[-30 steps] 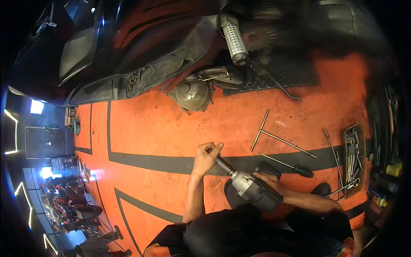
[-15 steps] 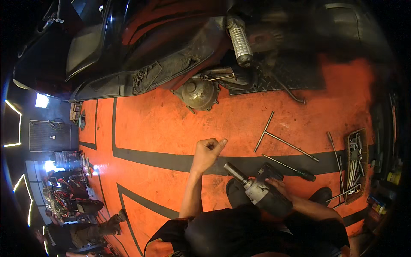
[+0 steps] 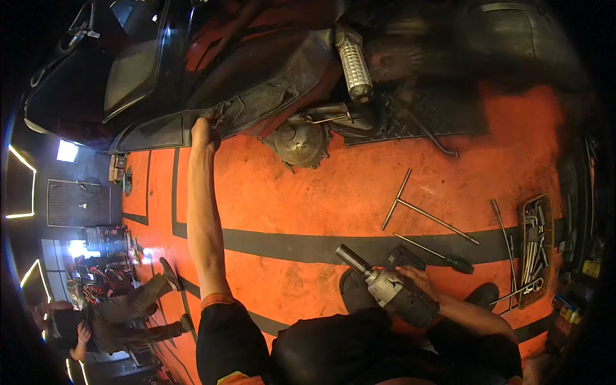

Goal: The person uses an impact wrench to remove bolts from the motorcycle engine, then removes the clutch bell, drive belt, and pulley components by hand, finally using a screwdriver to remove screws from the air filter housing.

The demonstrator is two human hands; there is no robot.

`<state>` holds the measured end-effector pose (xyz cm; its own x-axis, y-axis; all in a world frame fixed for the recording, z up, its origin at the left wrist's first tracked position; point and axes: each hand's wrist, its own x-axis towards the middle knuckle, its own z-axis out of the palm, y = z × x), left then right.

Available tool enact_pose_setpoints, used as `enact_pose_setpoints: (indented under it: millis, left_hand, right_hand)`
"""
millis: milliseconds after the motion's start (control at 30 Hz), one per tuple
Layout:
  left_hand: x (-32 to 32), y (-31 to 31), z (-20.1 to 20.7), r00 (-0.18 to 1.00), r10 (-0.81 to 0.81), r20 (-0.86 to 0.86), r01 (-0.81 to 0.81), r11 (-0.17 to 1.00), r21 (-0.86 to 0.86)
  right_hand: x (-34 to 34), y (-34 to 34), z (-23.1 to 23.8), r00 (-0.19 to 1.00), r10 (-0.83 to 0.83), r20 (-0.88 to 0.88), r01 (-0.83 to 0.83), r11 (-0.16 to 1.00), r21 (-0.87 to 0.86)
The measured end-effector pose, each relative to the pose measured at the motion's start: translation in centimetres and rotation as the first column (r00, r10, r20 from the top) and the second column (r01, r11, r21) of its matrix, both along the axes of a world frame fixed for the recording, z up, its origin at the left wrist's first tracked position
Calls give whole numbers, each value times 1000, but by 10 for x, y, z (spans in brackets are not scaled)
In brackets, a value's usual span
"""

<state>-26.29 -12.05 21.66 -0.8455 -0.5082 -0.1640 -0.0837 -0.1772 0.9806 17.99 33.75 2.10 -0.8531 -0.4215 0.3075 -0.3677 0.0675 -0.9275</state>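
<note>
Gripping a grey, stubby impact wrench (image 3: 391, 292) by its body, the right hand (image 3: 420, 281) held it low over the orange floor (image 3: 308, 205), its dark nose pointing up and left. Just beyond it lay a screwdriver (image 3: 436, 255) and a T-handle wrench (image 3: 417, 208), both apart from the hand, with a tool tray (image 3: 536, 247) off to the right. Farther out, the left hand (image 3: 204, 133) reached at full stretch, well apart from the wrench, to the lower edge of a scooter's dark panel (image 3: 192, 115); it seemed closed on that edge, though the view there was dim. A round engine cover (image 3: 300, 142) rested near it.
</note>
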Motion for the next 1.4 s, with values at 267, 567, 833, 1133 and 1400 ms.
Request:
enact_pose_setpoints:
  millis: [267,567,833,1133,1400]
  left_hand:
    - [-4,22,-29,991,-132,-4,43,351,-935]
    - [22,42,-25,970,-169,-177,-101,385,-917]
    - [153,115,-64,893,-214,-397,-237,526,-817]
    - [284,109,-165,992,79,94,-52,964,-261]
    - [272,103,-158,989,111,96,-87,970,-228]
  right_hand:
    - [2,9,-3,1000,5,23,-3,998,-63]
    - [-51,79,28,924,348,160,-382,867,320]
    - [-288,91,121,803,-529,-274,589,772,238]
    - [-399,86,143,876,-480,-45,472,835,284]
    - [-400,93,149,955,-297,1,290,931,222]
